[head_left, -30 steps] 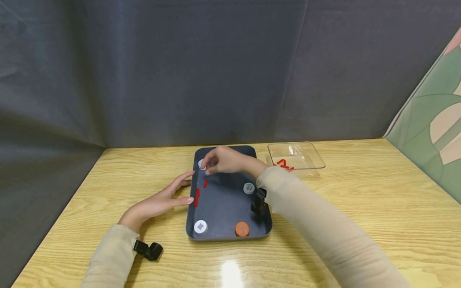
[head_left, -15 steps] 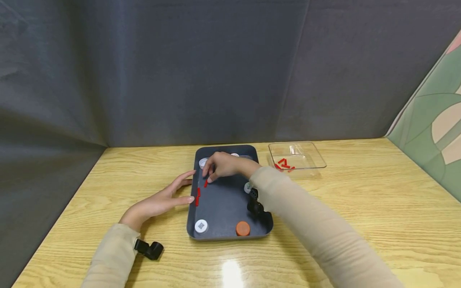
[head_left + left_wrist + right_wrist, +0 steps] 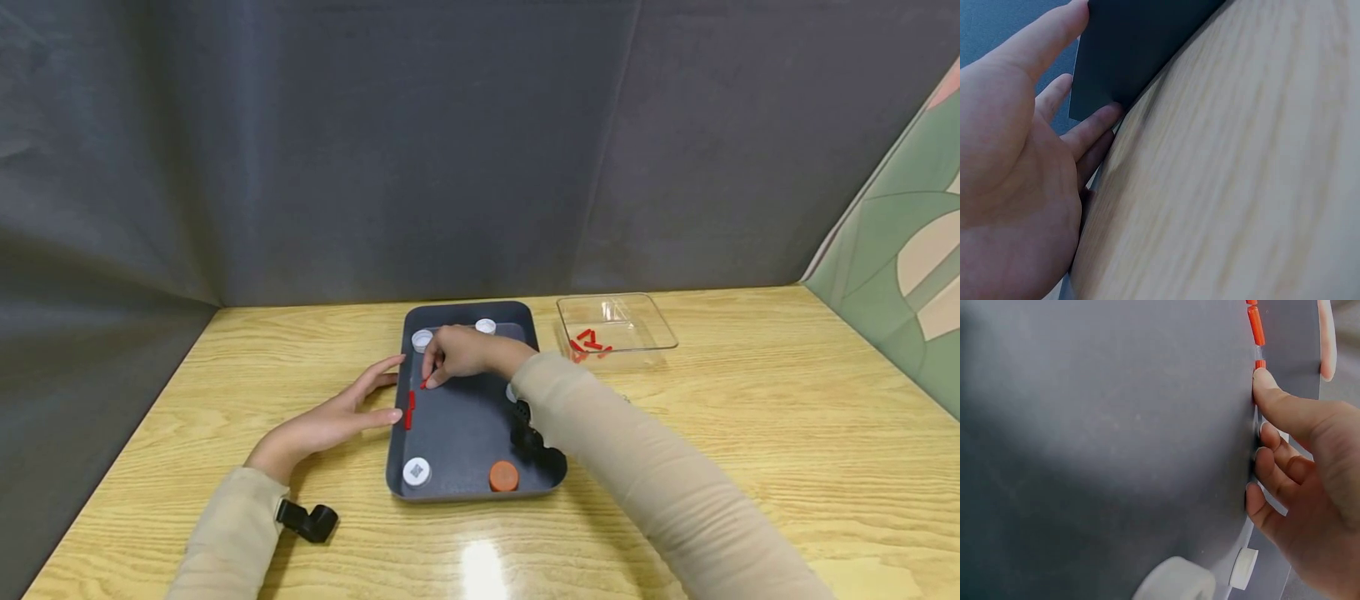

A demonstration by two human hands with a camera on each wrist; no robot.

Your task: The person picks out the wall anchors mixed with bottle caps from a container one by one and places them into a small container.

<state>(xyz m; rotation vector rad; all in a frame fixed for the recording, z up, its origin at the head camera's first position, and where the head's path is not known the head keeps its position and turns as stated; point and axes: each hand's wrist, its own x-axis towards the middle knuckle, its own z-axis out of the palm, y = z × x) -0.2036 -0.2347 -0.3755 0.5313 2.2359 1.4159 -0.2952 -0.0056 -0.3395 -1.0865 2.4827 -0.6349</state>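
A dark grey tray lies on the table. My left hand rests at its left side, fingers spread and the thumb on the rim; the left wrist view shows fingertips against the outer wall. Inside, my right hand pinches a small red stick between thumb and fingers along the left inner edge. Most of this stick is hidden by the thumb. Two more red sticks, one above the other, line that edge nearer to me. A white bottle cap sits just beyond the right hand.
Other white caps stand at the tray's far right and near left. An orange cap is at the near right; another cap is partly behind the right sleeve. Right of the tray, a clear box holds several red sticks.
My right hand has come down from the far left cap and taken hold of the loose red stick, which has shifted slightly left toward the tray wall. The left hand has stayed put.
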